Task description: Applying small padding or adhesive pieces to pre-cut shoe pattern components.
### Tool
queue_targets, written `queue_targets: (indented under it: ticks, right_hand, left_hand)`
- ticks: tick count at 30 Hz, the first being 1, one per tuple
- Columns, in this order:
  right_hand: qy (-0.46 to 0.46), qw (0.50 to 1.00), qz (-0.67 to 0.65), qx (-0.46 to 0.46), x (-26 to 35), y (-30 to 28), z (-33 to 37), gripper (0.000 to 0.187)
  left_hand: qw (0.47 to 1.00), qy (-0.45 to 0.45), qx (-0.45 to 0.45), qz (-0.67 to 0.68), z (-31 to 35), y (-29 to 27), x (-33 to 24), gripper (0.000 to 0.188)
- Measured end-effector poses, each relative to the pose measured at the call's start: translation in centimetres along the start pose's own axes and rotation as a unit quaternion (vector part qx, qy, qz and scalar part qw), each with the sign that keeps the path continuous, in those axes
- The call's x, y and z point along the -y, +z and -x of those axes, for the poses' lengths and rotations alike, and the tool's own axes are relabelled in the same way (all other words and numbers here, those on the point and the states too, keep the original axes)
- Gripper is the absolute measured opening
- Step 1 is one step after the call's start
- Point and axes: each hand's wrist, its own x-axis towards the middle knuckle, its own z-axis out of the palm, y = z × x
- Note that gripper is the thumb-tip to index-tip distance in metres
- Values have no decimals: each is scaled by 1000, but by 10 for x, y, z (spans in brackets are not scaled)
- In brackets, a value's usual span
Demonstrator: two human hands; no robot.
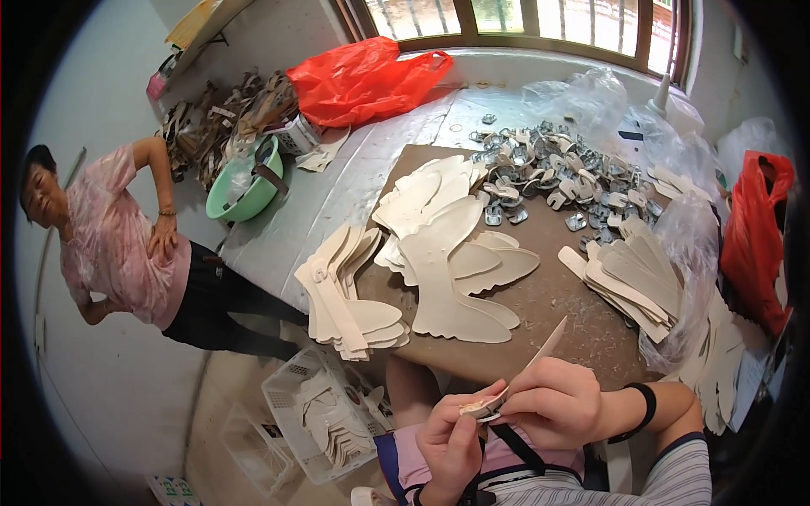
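Note:
Low in front of me, my left hand (453, 438) pinches one end of a cream strap (550, 339). My right hand (553, 401) is closed around the same strap a little farther along, and its pointed free end sticks up past my fingers toward the table. At the pinched end sits a small pale and metallic piece (484, 411), perhaps a buckle; my fingers partly cover it. Nearest beyond my hands lie large cream cut-out pieces with wavy edges (451, 278). Right of them is a stack of cream straps (633, 282).
Metal buckles (548, 169) are heaped on the brown board (557, 295). A red bag (363, 80) and green basin (245, 190) stand far left, another red bag (755, 244) at right. A white basket (291, 405) of cut pieces stands below left. A person (135, 244) stands at left.

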Motion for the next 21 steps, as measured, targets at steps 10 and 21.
queue_targets:
  ticks: [10, 21]
  right_hand:
    - [64, 996, -33, 47, 2, -8, -3, 19]
    - [32, 999, -6, 25, -1, -6, -2, 17]
  left_hand:
    - [991, 100, 28, -85, 0, 5, -1, 22]
    - [981, 130, -5, -146, 1, 12, 3, 19]
